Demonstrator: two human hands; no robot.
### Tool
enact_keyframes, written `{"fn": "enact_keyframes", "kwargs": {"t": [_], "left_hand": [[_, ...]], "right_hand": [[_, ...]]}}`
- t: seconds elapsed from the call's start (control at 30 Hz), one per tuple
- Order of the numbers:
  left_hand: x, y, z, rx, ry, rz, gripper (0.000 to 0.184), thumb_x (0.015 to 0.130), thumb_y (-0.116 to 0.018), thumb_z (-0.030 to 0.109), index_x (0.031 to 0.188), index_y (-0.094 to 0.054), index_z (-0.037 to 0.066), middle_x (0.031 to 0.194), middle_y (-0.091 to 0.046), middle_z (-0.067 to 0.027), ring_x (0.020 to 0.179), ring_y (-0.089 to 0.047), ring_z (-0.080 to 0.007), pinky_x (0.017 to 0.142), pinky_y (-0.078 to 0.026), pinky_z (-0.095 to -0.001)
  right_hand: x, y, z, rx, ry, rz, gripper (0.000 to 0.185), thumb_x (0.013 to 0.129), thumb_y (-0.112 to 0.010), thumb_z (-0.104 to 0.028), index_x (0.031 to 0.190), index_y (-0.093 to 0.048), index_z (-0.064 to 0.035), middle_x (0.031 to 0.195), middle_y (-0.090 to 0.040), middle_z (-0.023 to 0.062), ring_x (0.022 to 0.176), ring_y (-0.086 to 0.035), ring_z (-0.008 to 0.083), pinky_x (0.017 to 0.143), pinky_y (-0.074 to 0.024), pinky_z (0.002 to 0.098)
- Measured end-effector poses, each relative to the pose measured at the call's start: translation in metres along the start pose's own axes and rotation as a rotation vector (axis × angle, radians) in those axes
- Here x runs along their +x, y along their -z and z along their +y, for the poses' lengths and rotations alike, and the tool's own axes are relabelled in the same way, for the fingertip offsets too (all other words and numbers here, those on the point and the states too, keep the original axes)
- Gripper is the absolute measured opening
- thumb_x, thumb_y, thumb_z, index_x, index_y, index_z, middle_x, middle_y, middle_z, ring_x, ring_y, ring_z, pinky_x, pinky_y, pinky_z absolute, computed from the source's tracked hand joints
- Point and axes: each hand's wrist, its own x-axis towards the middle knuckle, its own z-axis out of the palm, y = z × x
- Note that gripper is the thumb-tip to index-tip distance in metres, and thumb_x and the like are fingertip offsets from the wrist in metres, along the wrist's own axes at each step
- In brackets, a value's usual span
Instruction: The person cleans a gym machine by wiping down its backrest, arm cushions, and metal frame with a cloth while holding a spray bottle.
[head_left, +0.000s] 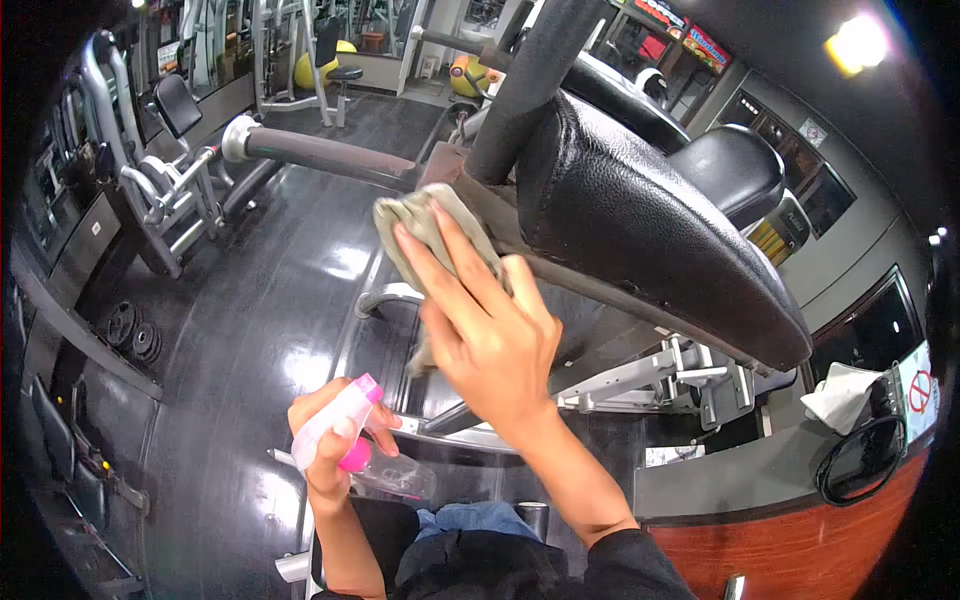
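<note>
My right hand [490,335] holds a folded greenish-grey cloth [440,225], with the fingers laid along its top. The cloth is up by the dark frame of a gym machine, beside its black padded cushion [650,220]; whether it touches the frame I cannot tell. Lower down on the left, my left hand [330,440] is wrapped round a spray bottle [400,472] with a clear body, a pink collar and a white-and-pink trigger head. The bottle tilts, its nozzle pointing up.
A brown-grey padded bar [325,150] with a metal end sticks out left of the cloth. Other machines line the left wall, and weight plates [135,330] lie on the dark floor. On the right stands a counter [780,545] with a white tissue [842,395] above it.
</note>
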Motion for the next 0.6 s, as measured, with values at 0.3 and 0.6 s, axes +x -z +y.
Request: {"fn": "enact_keyframes", "kwargs": {"t": [0.3,0.6], "left_hand": [[0.007,-0.008,0.001,0.024,-0.041,-0.059,0.055,0.082,-0.056,0.045,0.081,-0.062,-0.01,0.068,-0.067,-0.0197,0.047,-0.063,-0.0214,0.047,-0.05,-0.0305],[0.009,-0.023,-0.001,0.006,0.04,-0.109,0.055,0.083,-0.058,0.046,0.082,-0.063,-0.009,0.07,-0.067,-0.0176,0.05,-0.064,-0.02,0.047,-0.051,-0.0289]], "right_hand": [[-0.029,0.028,0.027,0.029,-0.121,-0.147,0.049,0.072,-0.068,-0.001,0.118,-0.073,-0.0179,0.129,-0.066,0.0051,0.084,-0.067,0.0226,0.073,-0.0535,0.0306],[-0.061,0.019,0.039,-0.16,-0.019,-0.11,0.059,0.071,-0.076,-0.014,0.127,-0.067,-0.0311,0.132,-0.063,-0.008,0.085,-0.061,0.0191,0.061,-0.0546,0.0281]]}}
